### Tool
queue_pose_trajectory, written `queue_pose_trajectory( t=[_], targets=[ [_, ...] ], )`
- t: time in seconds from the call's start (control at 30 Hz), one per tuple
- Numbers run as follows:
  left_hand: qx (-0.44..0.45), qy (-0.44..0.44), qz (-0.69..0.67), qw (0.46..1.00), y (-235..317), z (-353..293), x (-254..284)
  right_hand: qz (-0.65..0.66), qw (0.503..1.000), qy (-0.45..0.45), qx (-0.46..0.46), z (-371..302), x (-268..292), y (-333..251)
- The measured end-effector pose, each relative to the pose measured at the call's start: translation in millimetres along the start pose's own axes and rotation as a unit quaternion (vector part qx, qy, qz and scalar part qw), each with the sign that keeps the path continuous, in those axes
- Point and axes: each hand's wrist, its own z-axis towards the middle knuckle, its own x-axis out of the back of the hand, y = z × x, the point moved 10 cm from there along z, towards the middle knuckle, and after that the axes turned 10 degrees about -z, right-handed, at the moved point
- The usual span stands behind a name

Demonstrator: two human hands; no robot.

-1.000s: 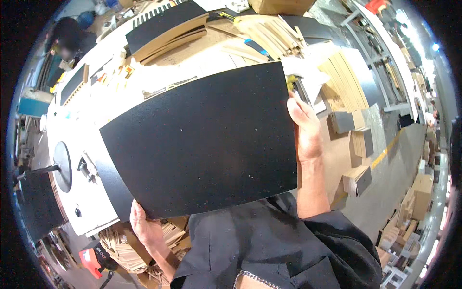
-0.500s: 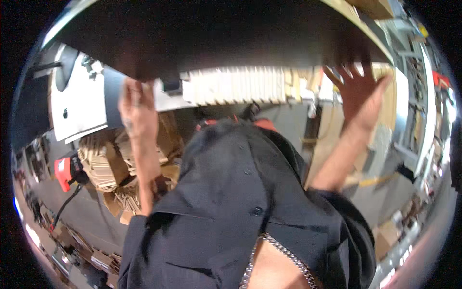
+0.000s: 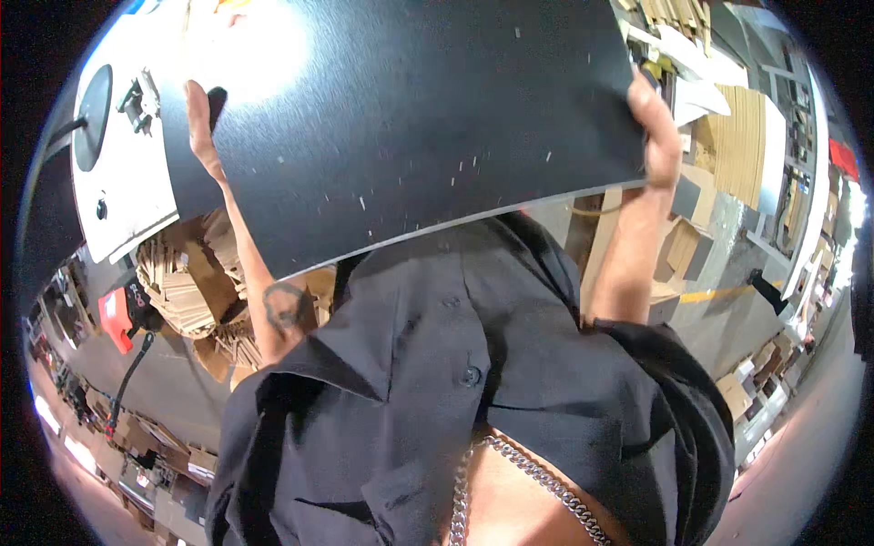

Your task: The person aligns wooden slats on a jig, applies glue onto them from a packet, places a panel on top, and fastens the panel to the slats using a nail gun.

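A large black panel [image 3: 428, 118] with a thin pale front edge and small light flecks on its face spans the space in front of my chest. It lies tilted, its near left corner lowest. My left hand [image 3: 202, 127] is at the panel's left side, thumb pointing up by the edge and the other fingers mostly hidden. On the opposite side, my right hand [image 3: 657, 127] grips the right edge, its fingertips out of sight. The panel hides whatever is directly beneath it.
To the left stands a white worktop [image 3: 123, 200] with a dark round-headed stand [image 3: 93, 118]. Scrap strips fill a cardboard box [image 3: 196, 282] below, beside a red-and-black device [image 3: 116, 318]. Stacked brown boards [image 3: 739, 146] and an open carton [image 3: 683, 246] are on the right.
The panel has turned from a steep, shadowed position to show its flecked face, and has come nearer to me. My right hand went from spread fingers against it to gripping its edge.
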Motion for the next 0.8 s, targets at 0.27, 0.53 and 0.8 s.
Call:
queue_pose_trajectory(
  t=[0.27,0.53,0.8],
  targets=[
    [0.428,0.439,-0.104,0.783,-42,-69,-50,-0.163,0.978,0.127,-0.010,-31,49,53],
    [0.401,0.439,0.084,0.800,-1,-53,-49,-0.279,0.947,0.144,0.070,-28,-10,75],
    [0.356,0.445,-0.002,0.822,14,-63,-16,-0.283,0.930,0.233,0.031,-58,15,70]
  ],
)
